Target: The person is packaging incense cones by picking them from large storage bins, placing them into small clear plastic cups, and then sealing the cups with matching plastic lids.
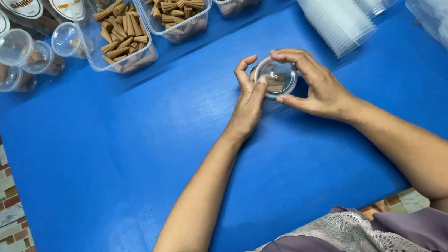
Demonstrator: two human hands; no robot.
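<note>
Hands meet over a small clear cup (275,77) at the middle of the blue tabletop (129,168): the left hand (247,104) and right hand (313,82) each clamp their grip on its lidded rim from opposite sides, brown cones dimly visible inside. Uneven pressure could leave the lid (279,71) cocked on one side, or tip the light cup and spill its cones. Tubs of loose cones (122,34) and a lid stack (336,14) stand well apart, at the far edge.
</note>
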